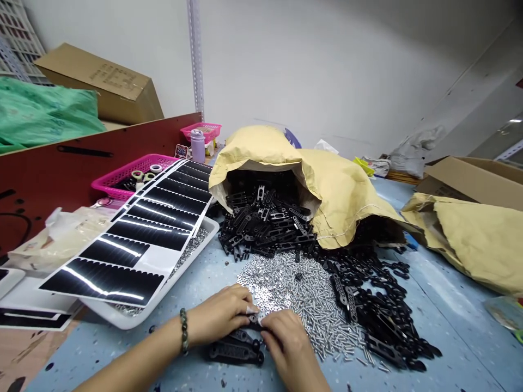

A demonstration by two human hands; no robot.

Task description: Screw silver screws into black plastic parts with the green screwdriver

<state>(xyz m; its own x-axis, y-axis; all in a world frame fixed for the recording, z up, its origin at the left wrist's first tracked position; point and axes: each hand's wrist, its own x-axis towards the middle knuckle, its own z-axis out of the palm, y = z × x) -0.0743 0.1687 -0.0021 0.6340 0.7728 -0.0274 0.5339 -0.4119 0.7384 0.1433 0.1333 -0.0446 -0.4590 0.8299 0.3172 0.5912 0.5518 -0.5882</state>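
Near the front of the blue table, my left hand point(223, 316) and my right hand point(288, 340) meet at a small black plastic part point(254, 322). The fingers of both are closed on it from either side and hide much of it. Just below lie assembled-looking black plastic brackets point(237, 351), close to my left wrist. Beyond my fingers spreads a heap of silver nuts point(265, 277), which merges on the right into a heap of silver screws point(321, 307). More black plastic parts point(379, 321) are scattered right of the screws.
A yellow paper sack point(261, 144) spills black parts at the back; a second sack point(343, 185) lies beside it. Left, sheets of black stickers point(159, 223) cover a white tray point(208, 239) of small metal pieces. A pink basket point(110, 182) holds tape rolls. Another yellow sack point(478, 234) lies right.
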